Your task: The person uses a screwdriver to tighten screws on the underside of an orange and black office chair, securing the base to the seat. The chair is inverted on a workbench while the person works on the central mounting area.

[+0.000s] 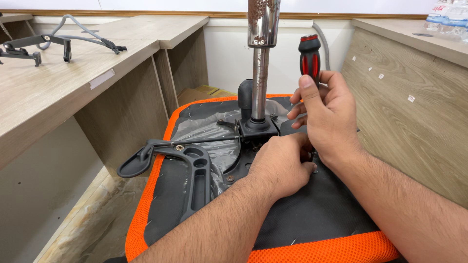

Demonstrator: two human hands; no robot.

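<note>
Left counter (pixel 44 92): light wood-grain top with a white label strip on its front edge.
On the left counter: two black chair armrest brackets (pixel 34 46), lying near the far end, one beside the other.
Right counter (pixel 414 41): same wood-grain top, above a plain side panel.
On the right counter: a pack of plastic water bottles (pixel 451 17) at the far corner.
Floor (pixel 92 219): marbled beige tile, seen below the left counter.
</note>
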